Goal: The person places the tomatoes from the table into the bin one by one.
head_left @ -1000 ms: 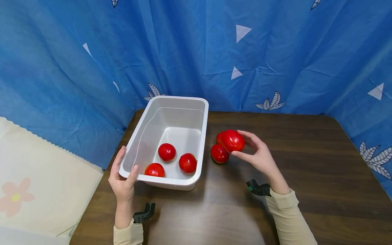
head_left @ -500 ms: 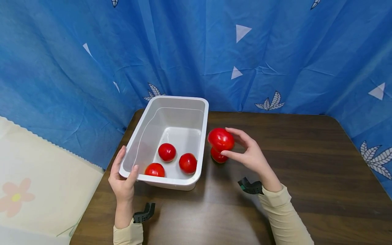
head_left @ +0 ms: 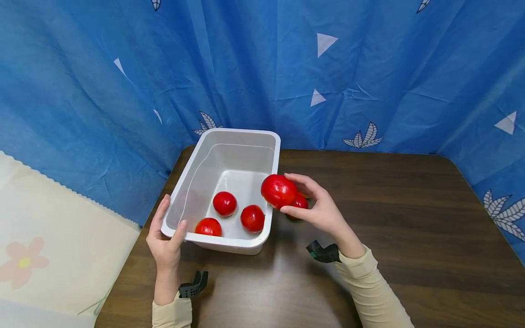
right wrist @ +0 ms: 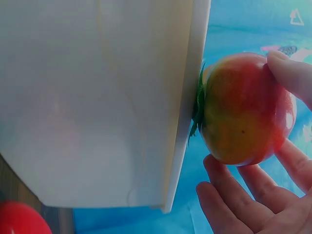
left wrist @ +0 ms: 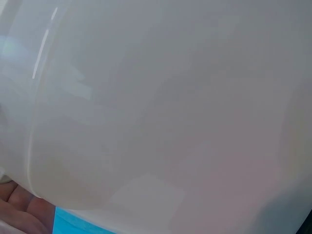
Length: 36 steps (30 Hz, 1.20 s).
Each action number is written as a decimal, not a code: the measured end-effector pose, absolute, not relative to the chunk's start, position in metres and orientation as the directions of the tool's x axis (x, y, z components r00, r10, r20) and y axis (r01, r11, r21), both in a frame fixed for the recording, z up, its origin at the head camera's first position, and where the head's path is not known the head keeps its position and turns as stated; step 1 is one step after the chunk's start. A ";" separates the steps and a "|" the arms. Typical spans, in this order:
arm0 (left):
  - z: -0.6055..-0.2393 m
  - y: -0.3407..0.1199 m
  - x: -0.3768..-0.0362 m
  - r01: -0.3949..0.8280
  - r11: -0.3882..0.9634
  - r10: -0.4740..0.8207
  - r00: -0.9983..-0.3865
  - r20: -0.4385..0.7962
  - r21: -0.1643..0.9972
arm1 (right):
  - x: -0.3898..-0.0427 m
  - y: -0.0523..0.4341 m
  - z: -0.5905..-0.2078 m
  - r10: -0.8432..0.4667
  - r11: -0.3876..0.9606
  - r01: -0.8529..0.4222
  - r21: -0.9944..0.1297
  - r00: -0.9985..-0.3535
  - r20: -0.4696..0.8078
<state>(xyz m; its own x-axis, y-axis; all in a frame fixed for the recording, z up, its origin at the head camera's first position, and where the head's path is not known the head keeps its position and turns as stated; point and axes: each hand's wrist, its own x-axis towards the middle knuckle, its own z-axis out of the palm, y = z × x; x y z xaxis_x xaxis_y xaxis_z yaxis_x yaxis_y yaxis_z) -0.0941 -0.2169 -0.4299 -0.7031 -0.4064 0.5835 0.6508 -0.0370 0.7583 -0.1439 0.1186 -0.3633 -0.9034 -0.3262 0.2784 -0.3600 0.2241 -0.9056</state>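
Our right hand [head_left: 317,207] pinches a red tomato [head_left: 279,191] between thumb and curled fingers [right wrist: 292,73]. A second ago it sat out over the table beside the loose tomatoes; now it hangs at the white tub's [head_left: 262,230] right rim — lifted and carried leftward, so we judge the drop is close. Our left hand [head_left: 166,239] clasps the tub's near corner, unmoved. Three tomatoes lie inside; another [head_left: 301,202] rests on the table [head_left: 410,237] behind the held one.

No readable text or labels (curtain shows only patterns).
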 end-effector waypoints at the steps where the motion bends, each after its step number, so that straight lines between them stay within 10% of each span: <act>1: -0.430 -0.217 -0.094 0.651 -0.036 -0.407 -0.703 0.584 0.758 | -0.143 0.116 -0.362 -0.332 0.218 -0.355 -0.909 -0.903 0.273; 36: -0.429 -0.216 -0.094 0.638 -0.041 -0.412 -0.712 0.569 0.769 | -0.134 0.086 -0.369 -0.457 0.207 -0.455 -0.866 -0.828 0.325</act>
